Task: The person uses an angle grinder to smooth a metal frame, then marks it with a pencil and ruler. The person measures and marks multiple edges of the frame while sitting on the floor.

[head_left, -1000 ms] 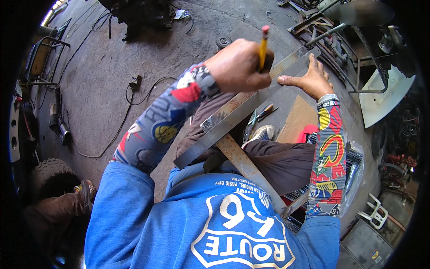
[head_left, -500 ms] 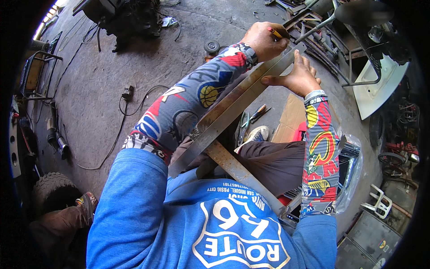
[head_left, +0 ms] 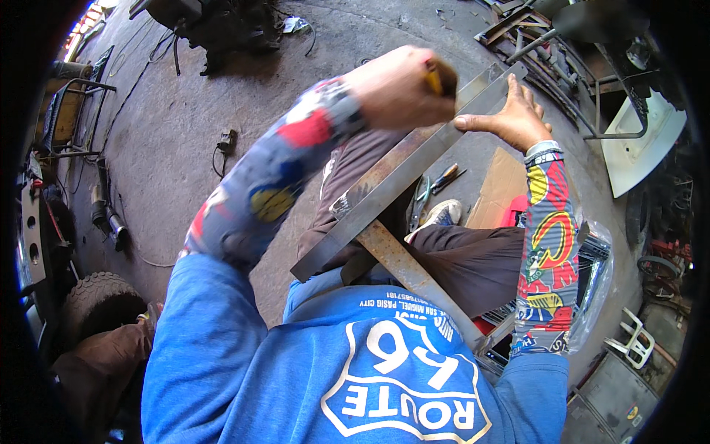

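A long flat grey metal strip (head_left: 370, 209), with rounded far end, slants across my lap. It lies along a rusty metal bar (head_left: 403, 154). My right hand (head_left: 510, 118) holds the strip near its far end, thumb on the near side and fingers along the right edge. To the left of that end, my left hand (head_left: 396, 87) is in the air, smeared by motion. Its fingers are closed around a yellow pencil (head_left: 435, 75), whose tip I cannot make out. A second rusty bar (head_left: 418, 277) runs from under the strip toward my right elbow.
Pliers (head_left: 423, 194) and a screwdriver (head_left: 446, 176) lie by my shoe, next to cardboard (head_left: 503, 189). Scrap metal (head_left: 518, 33) is heaped at the far right, near a pale panel (head_left: 643, 144). Another person's leg (head_left: 103, 355) and a tyre (head_left: 96, 303) are at left.
My left hand has swung back leftward from the strip's far end, still with the pencil. My right hand keeps its hold on the strip. The whole view has shifted slightly.
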`<control>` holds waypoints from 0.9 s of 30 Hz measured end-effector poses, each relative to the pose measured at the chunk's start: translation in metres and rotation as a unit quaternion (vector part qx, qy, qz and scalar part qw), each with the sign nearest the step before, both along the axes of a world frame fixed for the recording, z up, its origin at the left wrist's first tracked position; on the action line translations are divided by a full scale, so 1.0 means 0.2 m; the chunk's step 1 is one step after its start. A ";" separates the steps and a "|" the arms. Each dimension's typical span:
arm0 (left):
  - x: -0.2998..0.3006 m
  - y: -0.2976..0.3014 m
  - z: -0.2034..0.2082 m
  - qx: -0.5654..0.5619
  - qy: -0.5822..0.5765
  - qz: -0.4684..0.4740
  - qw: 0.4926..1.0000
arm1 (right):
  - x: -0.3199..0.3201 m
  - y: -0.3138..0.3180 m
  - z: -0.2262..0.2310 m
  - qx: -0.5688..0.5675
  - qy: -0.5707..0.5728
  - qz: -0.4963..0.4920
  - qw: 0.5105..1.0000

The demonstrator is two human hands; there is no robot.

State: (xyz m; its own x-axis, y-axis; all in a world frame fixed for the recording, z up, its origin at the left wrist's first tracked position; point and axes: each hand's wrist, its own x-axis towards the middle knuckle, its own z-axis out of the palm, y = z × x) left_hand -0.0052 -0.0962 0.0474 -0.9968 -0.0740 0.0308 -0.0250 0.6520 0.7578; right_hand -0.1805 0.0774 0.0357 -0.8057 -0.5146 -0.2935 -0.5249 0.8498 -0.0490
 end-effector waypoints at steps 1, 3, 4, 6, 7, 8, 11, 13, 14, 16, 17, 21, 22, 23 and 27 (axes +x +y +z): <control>0.12 -0.01 0.02 0.002 -0.002 -0.022 1.000 | -0.01 0.00 -0.01 -0.006 0.003 0.005 1.000; 0.35 0.02 0.06 0.084 0.018 -0.030 0.996 | -0.03 0.01 -0.04 -0.016 0.008 0.011 1.000; 0.45 0.04 0.07 0.108 0.002 -0.031 0.994 | -0.03 0.02 -0.06 -0.024 0.011 0.014 1.000; 0.65 0.08 0.11 0.125 -0.028 0.002 0.992 | -0.05 0.03 -0.10 -0.023 0.024 0.021 0.999; 0.74 0.09 0.13 0.147 -0.047 0.011 0.988 | -0.06 0.03 -0.11 -0.023 0.032 0.027 0.999; 0.81 0.10 0.15 0.134 -0.046 0.016 0.990 | -0.07 0.04 -0.12 -0.029 0.035 0.031 0.998; 1.00 0.11 0.21 0.114 -0.146 0.025 0.982 | -0.08 0.03 -0.14 -0.027 0.040 0.036 0.998; 1.03 0.10 0.21 0.164 -0.116 0.066 0.977 | -0.08 0.03 -0.13 -0.038 0.029 0.039 0.998; 1.03 0.08 0.21 0.185 -0.102 0.086 0.974 | -0.08 0.02 -0.13 -0.037 0.024 0.039 0.998; 0.98 0.07 0.17 0.152 -0.034 0.102 0.983 | -0.08 0.02 -0.12 -0.029 0.027 0.035 0.999; 0.95 0.07 0.15 0.141 0.013 0.113 0.984 | -0.08 0.02 -0.11 -0.024 0.027 0.032 0.999; 0.85 0.16 0.06 0.118 0.076 0.235 0.962 | -0.07 0.01 -0.11 -0.011 0.020 0.019 1.000; 0.86 0.18 0.05 0.079 0.059 0.228 0.969 | -0.07 0.02 -0.10 -0.009 0.018 0.015 1.000; 0.87 0.21 0.04 0.041 0.038 0.221 0.974 | -0.07 0.02 -0.10 -0.005 0.014 0.009 1.000; 0.90 0.43 -0.03 -0.060 -0.089 0.223 0.969 | -0.08 0.02 -0.10 0.002 0.011 0.005 1.000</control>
